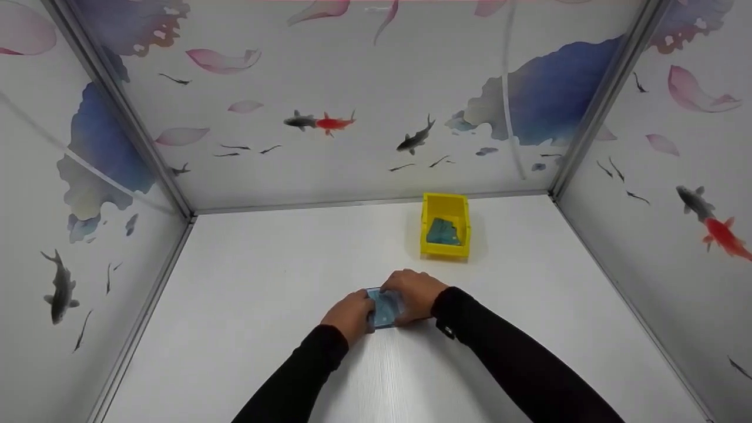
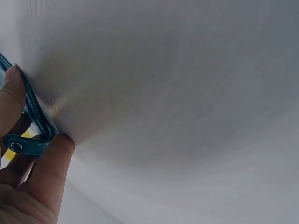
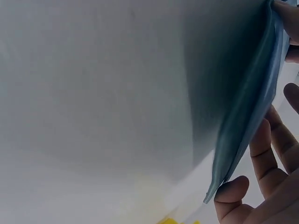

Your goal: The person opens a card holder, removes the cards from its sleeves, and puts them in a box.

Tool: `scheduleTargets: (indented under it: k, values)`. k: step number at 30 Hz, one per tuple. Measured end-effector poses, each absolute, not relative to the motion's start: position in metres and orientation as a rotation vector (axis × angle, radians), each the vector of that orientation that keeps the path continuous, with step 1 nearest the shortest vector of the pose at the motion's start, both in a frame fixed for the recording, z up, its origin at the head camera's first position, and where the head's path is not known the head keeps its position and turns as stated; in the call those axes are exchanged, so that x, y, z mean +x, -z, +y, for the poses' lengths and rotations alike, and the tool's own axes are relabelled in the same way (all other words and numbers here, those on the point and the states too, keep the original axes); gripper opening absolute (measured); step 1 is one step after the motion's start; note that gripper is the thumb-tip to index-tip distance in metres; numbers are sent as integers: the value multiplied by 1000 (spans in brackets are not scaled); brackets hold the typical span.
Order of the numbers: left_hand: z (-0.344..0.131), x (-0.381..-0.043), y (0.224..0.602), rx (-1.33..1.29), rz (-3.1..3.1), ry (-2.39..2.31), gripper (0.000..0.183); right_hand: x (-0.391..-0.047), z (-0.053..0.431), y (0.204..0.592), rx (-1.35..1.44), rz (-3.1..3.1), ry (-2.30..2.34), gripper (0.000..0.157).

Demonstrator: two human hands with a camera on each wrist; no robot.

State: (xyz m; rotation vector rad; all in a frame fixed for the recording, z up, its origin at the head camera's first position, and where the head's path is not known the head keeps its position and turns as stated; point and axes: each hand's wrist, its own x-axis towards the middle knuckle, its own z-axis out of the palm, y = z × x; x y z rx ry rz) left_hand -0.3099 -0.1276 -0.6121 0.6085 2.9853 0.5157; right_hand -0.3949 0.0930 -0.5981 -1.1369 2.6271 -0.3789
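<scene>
A teal wallet (image 1: 385, 309) with clear, shiny leaves lies between both hands, over the middle of the white table. My left hand (image 1: 351, 314) pinches its left edge. In the left wrist view the thumb of the left hand (image 2: 39, 182) lies on one face of the wallet (image 2: 35, 105), fingers on the other side, beside a strap with a metal snap (image 2: 17, 145). My right hand (image 1: 416, 294) grips the right side at its far and near edges. The right wrist view has the wallet (image 3: 247, 102) slightly parted along its edge, between thumb and fingers of the right hand (image 3: 273, 182).
A yellow bin (image 1: 445, 255) stands beyond the right hand, close to the back wall. Inside it lies a flat dark teal thing (image 1: 443, 231), its kind unclear. White panels printed with fish and petals enclose the table (image 1: 264, 264) at the back, left and right.
</scene>
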Motion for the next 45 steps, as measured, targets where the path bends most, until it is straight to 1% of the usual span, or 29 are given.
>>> scheduleTargets:
  k: [5,8,15,22,30,37,45]
  values:
    - [-128,-310,613,615,2983,-525,41,-399,88,599,-1119,2627,304,77]
    - [-128,-311,614,608,2978,-526,42,-401,88,600,-1091,2624,305,80]
    - [-127,-314,621,617,3003,-446,46,-399,91,596,-1117,2652,318,79]
    - [-125,-315,625,620,3020,-415,38,-400,101,592,-1110,2666,261,79]
    - [-120,-314,621,544,3010,-380,36,-404,122,584,-938,2678,279,74]
    - [-124,-312,621,566,3036,-403,34,-419,148,570,-741,2811,423,70]
    - [-125,-311,622,603,3035,-424,35,-449,179,565,-504,3058,527,79]
